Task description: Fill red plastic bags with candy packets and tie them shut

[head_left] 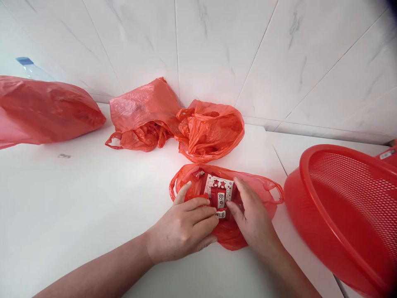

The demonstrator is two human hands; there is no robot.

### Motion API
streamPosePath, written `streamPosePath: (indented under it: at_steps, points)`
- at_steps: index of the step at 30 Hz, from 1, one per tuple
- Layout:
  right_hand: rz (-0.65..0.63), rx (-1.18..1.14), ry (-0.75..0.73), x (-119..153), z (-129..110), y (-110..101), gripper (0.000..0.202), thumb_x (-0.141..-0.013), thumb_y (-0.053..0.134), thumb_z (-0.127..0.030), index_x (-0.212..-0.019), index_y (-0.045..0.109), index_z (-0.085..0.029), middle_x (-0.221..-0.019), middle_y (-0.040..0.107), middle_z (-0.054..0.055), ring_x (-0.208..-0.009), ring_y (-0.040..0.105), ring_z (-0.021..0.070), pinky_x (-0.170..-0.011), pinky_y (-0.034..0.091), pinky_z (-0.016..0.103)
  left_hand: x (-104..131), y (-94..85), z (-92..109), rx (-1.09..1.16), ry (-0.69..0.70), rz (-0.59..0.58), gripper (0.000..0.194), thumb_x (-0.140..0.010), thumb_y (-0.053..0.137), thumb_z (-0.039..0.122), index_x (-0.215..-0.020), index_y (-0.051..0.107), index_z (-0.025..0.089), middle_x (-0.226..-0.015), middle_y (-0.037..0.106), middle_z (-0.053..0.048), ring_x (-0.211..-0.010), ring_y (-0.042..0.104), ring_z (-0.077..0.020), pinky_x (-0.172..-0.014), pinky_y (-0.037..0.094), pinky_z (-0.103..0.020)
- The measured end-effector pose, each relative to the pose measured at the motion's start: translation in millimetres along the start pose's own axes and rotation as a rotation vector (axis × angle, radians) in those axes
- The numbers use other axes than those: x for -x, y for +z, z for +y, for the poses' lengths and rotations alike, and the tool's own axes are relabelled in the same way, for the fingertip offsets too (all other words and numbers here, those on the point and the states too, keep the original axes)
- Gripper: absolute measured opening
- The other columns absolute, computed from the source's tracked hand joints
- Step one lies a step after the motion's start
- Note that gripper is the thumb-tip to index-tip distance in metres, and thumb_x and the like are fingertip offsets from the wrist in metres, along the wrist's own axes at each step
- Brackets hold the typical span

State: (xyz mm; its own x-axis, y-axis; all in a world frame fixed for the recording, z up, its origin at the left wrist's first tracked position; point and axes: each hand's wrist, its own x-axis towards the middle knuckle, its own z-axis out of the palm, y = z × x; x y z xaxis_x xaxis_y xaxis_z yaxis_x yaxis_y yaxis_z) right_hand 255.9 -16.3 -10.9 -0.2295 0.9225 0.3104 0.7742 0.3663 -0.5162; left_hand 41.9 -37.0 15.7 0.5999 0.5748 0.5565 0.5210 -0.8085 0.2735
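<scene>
A red plastic bag [263,186] lies open on the white tabletop in front of me. Inside it sits a small box with a white-and-red printed panel [228,186], holding red packets with white labels [221,200]. A small red-wrapped candy [197,174] rests in the bag beyond the box. My left hand [184,225] reaches over the near left side with fingers stretched out and apart, its fingertips touching the packets at the box's left. My right hand [254,215] is at the box's right side, thumb on its inner edge and fingers along the far right corner.
Two crumpled red bags [144,103] [214,128] lie by the marbled wall. A fuller red bag [46,111] stands far left, with a blue-capped bottle [26,62] behind it. A large red perforated basket [310,198] stands at right. A small scrap [64,156] lies on the tabletop.
</scene>
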Motion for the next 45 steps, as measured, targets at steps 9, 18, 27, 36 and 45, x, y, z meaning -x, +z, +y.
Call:
streamPosePath:
  at_steps: [9,18,27,36,45]
  points:
    - [0.094,-0.115,-0.046,0,-18,-12,0.046,-0.087,0.047,-0.014,-0.13,0.043,-0.027,-0.116,0.057,0.008,-0.108,0.056,0.0212,-0.09,0.05,0.039,-1,-2.2,0,-0.028,-0.026,0.046,0.023,-0.084,0.059,0.023,-0.107,0.061,0.02,-0.103,0.071,-0.006,-0.103,0.061,-0.0206,-0.113,0.018,-0.052]
    - [-0.017,-0.279,-0.145,10,-30,-15,0.038,-0.085,0.045,-0.01,-0.119,0.048,-0.025,-0.095,0.059,0.003,-0.086,0.059,0.0159,-0.077,0.051,0.029,-2,-2.9,-10,-0.109,-0.124,0.08,0.029,-0.084,0.057,0.014,-0.112,0.059,0.018,-0.111,0.068,-0.009,-0.109,0.057,-0.0241,-0.096,0.042,-0.043]
    - [-0.009,-0.038,0.09,-1,-3,-3,0.035,-0.089,0.044,-0.022,-0.124,0.049,-0.023,-0.126,0.056,0.007,-0.116,0.051,0.022,-0.099,0.044,0.042,-5,-3.3,-9,-0.057,-0.106,0.097,0.021,-0.082,0.059,0.011,-0.101,0.063,0.018,-0.102,0.071,-0.007,-0.101,0.061,-0.0218,-0.091,0.045,-0.039]
    - [-0.07,0.115,0.084,-4,-4,-3,0.048,-0.082,0.059,-0.023,-0.128,0.047,-0.024,-0.122,0.057,0.006,-0.112,0.052,0.0227,-0.095,0.046,0.041,-4,-2.6,-9,-0.051,-0.105,0.085,0.023,-0.081,0.06,0.011,-0.103,0.063,0.016,-0.104,0.069,-0.008,-0.105,0.06,-0.0235,-0.091,0.046,-0.041]
    - [0.014,0.16,0.087,-4,-7,-4,0.05,-0.079,0.058,-0.016,-0.127,0.047,-0.024,-0.113,0.053,0.008,-0.104,0.055,0.0217,-0.086,0.051,0.035,-3,-1.1,-11,-0.064,-0.107,0.052,0.028,-0.085,0.058,0.019,-0.112,0.061,0.015,-0.113,0.067,-0.01,-0.109,0.056,-0.0255,-0.094,0.044,-0.043]
